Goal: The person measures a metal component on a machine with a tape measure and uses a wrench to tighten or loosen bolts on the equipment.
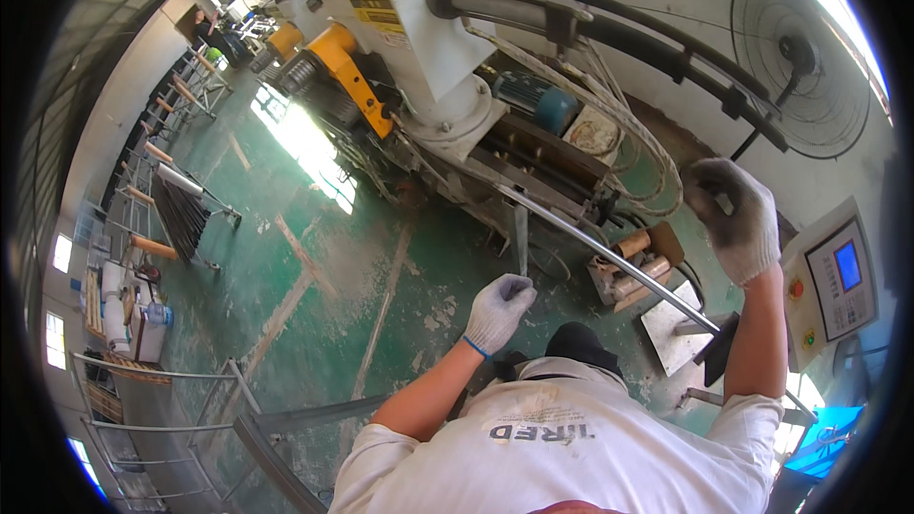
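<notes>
The operator's left hand (500,312), gloved, is at the centre of the frame with a narrow grip, just below an upright grey bar (521,240); contact between the two cannot be determined. The gloved right hand (750,228), right of centre, has its fingers curled around a gap; whether the fingertips hold anything thin cannot be determined. A bright metal rod (609,254) runs diagonally between the hands, from the machine (452,114) toward the lower right.

An open box (670,243) is positioned on the floor (371,271), right of centre, beyond the rod. Contents: copper-coloured rolls (640,278), lying side by side. A control enclosure (809,262) with a lit blue screen is at the right edge.
</notes>
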The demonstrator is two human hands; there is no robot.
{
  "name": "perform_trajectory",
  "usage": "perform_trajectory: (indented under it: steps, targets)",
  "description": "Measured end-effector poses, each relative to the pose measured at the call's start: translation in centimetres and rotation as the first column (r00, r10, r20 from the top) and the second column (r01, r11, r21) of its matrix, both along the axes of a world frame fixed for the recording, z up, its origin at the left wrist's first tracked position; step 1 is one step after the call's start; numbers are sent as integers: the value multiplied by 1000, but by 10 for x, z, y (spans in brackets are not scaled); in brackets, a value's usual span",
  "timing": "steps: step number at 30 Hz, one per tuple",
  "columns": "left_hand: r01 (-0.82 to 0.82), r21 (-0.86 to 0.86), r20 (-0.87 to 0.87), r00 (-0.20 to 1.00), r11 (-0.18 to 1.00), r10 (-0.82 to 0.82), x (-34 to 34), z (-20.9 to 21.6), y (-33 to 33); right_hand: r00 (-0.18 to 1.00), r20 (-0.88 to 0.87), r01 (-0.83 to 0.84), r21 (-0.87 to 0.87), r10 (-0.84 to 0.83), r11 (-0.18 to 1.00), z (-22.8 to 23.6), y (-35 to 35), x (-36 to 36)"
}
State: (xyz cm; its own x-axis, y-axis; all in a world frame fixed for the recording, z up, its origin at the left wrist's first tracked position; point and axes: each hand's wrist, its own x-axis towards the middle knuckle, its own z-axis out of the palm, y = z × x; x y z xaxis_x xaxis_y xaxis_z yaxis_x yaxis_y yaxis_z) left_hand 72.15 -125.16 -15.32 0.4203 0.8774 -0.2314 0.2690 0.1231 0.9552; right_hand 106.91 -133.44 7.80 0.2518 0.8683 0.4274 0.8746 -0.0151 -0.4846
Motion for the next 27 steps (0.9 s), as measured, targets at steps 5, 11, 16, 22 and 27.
perform_trajectory:
  steps: [5, 11, 16, 22, 27]
  targets:
    - [-139, -14, 37, 990, 990, 140, -51, -6, 56, 993, -61, -97, 41, 99, 994, 34, 143, -90]
    - [-179, 82, -74, 980, 980, 185, -103, -2, 142, 979, 28, -202, -20, 202, 979, 84, 374, -129]
    - [-322, 85, -69, 942, 943, 328, -147, 27, 236, 935, 282, -210, -50, 216, 976, 129, 581, -141]
    - [-363, 101, 124, 928, 926, 350, -175, 63, 316, 871, 322, -300, -248, 371, 921, 103, 772, -144]
    - [-239, 159, 79, 970, 958, 229, -207, 51, 373, 844, 223, -385, -380, 488, 841, 94, 810, -147]
